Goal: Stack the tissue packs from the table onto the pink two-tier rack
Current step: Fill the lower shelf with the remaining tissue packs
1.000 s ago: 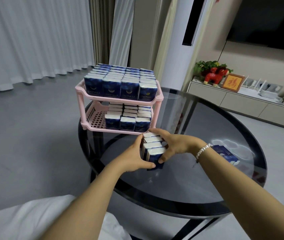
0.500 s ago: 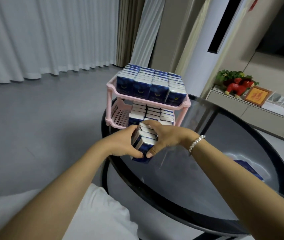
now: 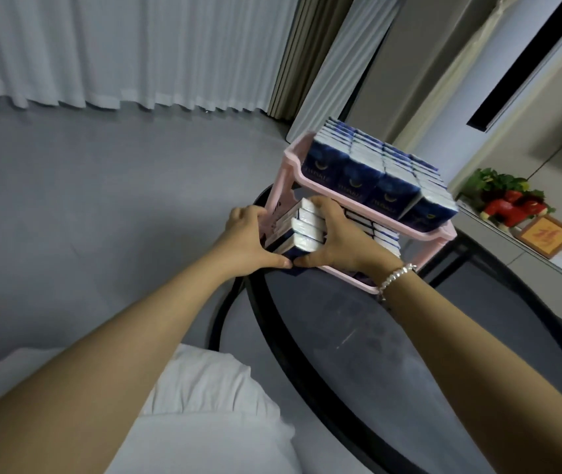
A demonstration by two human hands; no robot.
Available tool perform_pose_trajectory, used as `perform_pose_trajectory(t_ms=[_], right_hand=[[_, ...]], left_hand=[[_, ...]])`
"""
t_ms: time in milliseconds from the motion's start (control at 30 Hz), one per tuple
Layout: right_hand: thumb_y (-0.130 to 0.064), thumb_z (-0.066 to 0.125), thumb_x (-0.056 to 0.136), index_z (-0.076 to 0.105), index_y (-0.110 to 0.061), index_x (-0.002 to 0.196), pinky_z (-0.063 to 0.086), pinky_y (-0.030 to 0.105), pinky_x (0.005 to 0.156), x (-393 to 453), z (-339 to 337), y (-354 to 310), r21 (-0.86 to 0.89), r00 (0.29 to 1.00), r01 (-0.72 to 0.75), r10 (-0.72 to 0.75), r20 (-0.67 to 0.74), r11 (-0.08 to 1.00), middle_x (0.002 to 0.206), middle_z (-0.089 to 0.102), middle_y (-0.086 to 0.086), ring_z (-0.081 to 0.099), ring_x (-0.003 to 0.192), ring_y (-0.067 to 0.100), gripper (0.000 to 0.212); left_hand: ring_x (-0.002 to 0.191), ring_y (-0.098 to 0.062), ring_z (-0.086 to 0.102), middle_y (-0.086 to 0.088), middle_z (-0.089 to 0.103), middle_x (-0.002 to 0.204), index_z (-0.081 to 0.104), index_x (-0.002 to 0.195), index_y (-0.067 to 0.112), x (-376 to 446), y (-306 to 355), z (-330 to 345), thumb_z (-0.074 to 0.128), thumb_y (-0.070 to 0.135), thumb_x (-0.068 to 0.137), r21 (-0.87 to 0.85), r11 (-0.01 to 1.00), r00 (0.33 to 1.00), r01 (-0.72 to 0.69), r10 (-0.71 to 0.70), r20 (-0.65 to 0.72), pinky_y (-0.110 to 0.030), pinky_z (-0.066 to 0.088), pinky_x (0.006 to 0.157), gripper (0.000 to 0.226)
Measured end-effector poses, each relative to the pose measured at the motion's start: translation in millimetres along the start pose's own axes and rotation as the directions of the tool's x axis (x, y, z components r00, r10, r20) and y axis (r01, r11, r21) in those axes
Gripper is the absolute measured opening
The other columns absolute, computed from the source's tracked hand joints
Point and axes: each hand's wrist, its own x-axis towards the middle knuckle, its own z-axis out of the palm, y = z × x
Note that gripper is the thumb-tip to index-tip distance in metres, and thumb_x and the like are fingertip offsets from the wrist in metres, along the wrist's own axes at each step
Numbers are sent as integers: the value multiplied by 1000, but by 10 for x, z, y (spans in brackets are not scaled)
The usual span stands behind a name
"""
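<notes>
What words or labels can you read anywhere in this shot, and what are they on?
Tissue packs on the top tier: a line of brand lettering under a crescent moon, too blurred to read.
Framed picture on the sideboard: one red character on gold, too small to read.
Held bundle of packs: no lettering shows.

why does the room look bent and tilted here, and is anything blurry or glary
Head view: the wide-angle lens bows the curtain hem and the round glass table rim, and the whole frame leans; the glass carries soft pale reflections but no harsh glare; light is dim and even; both hands and the held tissue packs at the pink rack look fairly sharp, with slight softness toward the edges.
</notes>
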Motion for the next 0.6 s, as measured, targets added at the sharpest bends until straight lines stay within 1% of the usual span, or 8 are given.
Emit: perform_pose_trajectory(t_ms=[67,100,167,233,300,433,533,600], right_hand=[[-26,89,54,30,-18,134,42,33,101,51,71,32,-50,999,6,-7,-34,999,128,40,0,45,117,17,100],[-27,89,53,30,-18,134,42,34,101,72,97,40,-50,999,5,-8,-49,999,129,39,1,45,117,18,101],[-23,89,55,30,-17,134,42,30,100,112,126,50,-18,998,-1,0,-70,1000,130,38,2,45,117,16,99],[-21,88,57,30,-16,134,39,25,98,164,140,68,3,996,-11,11,-88,1000,130,38,2,44,116,13,97],[-21,88,57,30,-17,135,38,23,98,206,159,76,-4,995,-14,14,-96,1000,131,38,1,44,117,12,97],[-23,87,57,26,-17,140,37,24,100,317,195,151,10,993,-42,43,-109,999,135,37,0,42,121,12,102],[-32,85,51,30,-18,138,41,32,103,397,191,197,-9,992,-55,54,-117,998,132,44,1,47,120,16,104],[-30,85,54,31,-18,137,39,27,100,431,171,201,-21,991,-53,50,-121,998,130,44,-4,46,121,13,100]], left_hand=[[136,-22,32,-7,18,148,13,149,15,58,-66,28,87,35,61,10,1000,1000,4,-4,13,-33,32,110,117],[139,-21,28,-7,14,152,7,151,15,94,-94,33,86,35,62,6,1000,1000,1,-1,25,-32,29,110,121],[143,-19,22,-3,10,157,3,152,18,180,-144,19,85,35,63,-31,999,998,-8,10,62,-31,25,112,122],[143,-19,22,-1,13,158,7,152,21,266,-186,-16,86,34,62,-63,998,995,-25,31,100,-32,26,114,120],[141,-19,26,-2,20,156,12,151,19,335,-217,-48,86,29,63,-82,996,990,-27,38,135,-33,28,114,116],[140,-19,30,-1,25,154,8,149,19,425,-252,-58,84,18,69,-136,991,979,-11,39,198,-24,28,105,110],[134,-17,37,-1,31,150,18,147,18,479,-245,-48,81,17,73,-98,995,989,-25,39,145,-20,30,96,97],[129,-18,42,-1,38,146,28,143,17,515,-240,-35,81,21,72,-76,996,996,-36,42,81,-23,34,96,89]])
